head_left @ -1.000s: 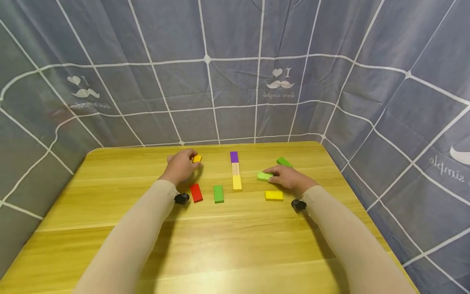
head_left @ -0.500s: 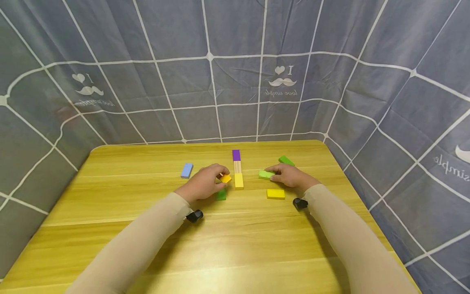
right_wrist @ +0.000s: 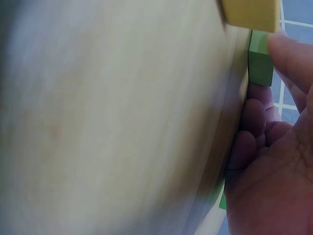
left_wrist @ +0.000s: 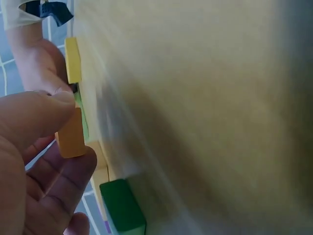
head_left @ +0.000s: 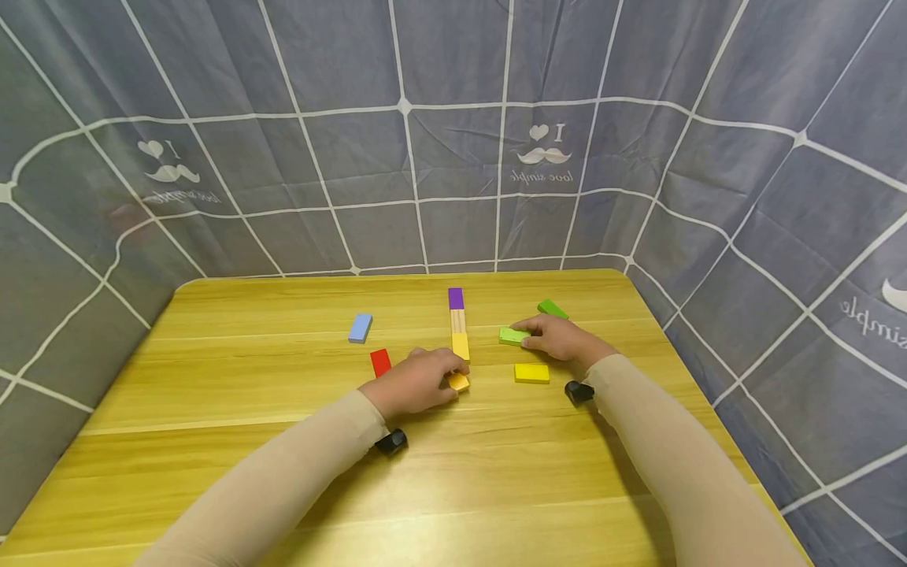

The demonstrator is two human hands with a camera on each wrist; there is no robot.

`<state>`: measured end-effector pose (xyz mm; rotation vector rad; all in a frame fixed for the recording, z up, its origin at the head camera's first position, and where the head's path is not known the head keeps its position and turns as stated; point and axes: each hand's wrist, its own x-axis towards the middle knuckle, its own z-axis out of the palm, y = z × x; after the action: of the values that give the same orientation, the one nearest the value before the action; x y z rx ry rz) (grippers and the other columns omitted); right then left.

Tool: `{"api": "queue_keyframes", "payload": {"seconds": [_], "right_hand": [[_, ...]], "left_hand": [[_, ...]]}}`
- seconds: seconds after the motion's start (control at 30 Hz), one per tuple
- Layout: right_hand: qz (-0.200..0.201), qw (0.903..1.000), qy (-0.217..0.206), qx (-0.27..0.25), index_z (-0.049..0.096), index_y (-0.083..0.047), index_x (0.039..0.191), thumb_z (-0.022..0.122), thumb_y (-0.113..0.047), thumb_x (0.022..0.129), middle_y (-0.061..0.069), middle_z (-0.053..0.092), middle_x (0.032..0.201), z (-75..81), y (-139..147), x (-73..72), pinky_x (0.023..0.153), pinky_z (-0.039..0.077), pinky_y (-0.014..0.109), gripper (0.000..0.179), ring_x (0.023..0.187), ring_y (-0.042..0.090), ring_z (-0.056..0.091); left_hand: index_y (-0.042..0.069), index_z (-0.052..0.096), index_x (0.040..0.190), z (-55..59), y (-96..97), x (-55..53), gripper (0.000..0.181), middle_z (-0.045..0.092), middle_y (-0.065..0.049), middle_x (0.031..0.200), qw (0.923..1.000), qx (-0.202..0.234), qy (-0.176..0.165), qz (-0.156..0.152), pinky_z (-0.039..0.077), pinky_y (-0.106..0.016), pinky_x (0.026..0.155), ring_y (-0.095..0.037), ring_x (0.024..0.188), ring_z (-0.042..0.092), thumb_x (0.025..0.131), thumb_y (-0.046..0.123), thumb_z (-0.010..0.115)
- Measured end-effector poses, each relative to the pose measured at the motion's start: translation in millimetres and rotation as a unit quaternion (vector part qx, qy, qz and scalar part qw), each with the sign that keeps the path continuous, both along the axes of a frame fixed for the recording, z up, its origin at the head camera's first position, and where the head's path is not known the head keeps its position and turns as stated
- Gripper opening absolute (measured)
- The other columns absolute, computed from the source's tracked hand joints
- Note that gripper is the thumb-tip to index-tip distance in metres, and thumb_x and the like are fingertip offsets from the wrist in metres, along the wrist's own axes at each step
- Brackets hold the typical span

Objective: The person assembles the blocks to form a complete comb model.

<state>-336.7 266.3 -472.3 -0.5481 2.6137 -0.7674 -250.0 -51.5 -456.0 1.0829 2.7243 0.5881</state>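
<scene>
The left hand [head_left: 416, 382] pinched an orange block [head_left: 460, 383] just on the near side of a yellow block [head_left: 460, 345] ending a row [head_left: 457, 321] on the counter [head_left: 496, 472]; the right hand [head_left: 561, 339] pinched a light green block [head_left: 509, 336]. Such slight clearance could have let the left hand knock the row crooked. The orange block's free end pointed right; its partly covered long axis seemed to lie crosswise to the row.

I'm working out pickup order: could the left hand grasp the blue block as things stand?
Probably not yet: the left hand pinches an orange block, though nothing covers the blue block.
</scene>
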Motion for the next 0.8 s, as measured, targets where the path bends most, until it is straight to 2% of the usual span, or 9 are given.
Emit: {"api": "queue_keyframes", "payload": {"seconds": [0.17,0.37,0.53,0.8], "right_hand": [[0.002,1.0,0.003,-0.001,0.056,-0.012,0.153,0.06,-0.023,0.108,0.012,0.071,0.13,-0.3,0.6,0.2,0.106,0.049,0.048,0.046,0.114,0.024,0.064],[0.003,1.0,0.002,-0.001,0.056,-0.013,0.154,0.06,-0.023,0.109,0.014,0.069,0.136,-0.9,1.6,0.0,0.109,0.048,0.05,0.046,0.119,0.026,0.063],[0.004,1.0,0.002,-0.001,0.056,-0.012,0.153,0.061,-0.023,0.108,0.013,0.07,0.132,-0.8,1.6,-0.4,0.106,0.049,0.048,0.047,0.114,0.024,0.063],[0.002,1.0,0.0,0.002,0.056,-0.012,0.154,0.061,-0.023,0.108,0.012,0.071,0.13,0.2,1.2,0.0,0.106,0.049,0.047,0.047,0.112,0.023,0.064]], "left_hand": [[0.016,0.071,0.123,-2.2,5.0,3.0,0.025,0.072,0.001,0.121,0.9994,-0.032,0.004,-0.013,0.042,-0.044,0.098,-0.014,0.103,0.063,0.098,0.021,0.075],[0.017,0.071,0.122,-4.9,5.9,4.0,0.026,0.072,0.005,0.115,0.9992,-0.038,0.001,-0.01,0.038,-0.04,0.092,-0.011,0.093,0.059,0.096,0.019,0.076],[0.017,0.071,0.122,-7.7,4.7,3.7,0.027,0.073,0.005,0.114,0.9995,-0.032,0.001,-0.002,0.038,-0.042,0.095,-0.011,0.092,0.058,0.096,0.021,0.077],[0.017,0.072,0.124,-10.8,2.0,3.3,0.029,0.071,0.003,0.117,0.9998,-0.012,0.002,0.014,0.038,-0.046,0.101,-0.013,0.1,0.062,0.096,0.024,0.078]]}}
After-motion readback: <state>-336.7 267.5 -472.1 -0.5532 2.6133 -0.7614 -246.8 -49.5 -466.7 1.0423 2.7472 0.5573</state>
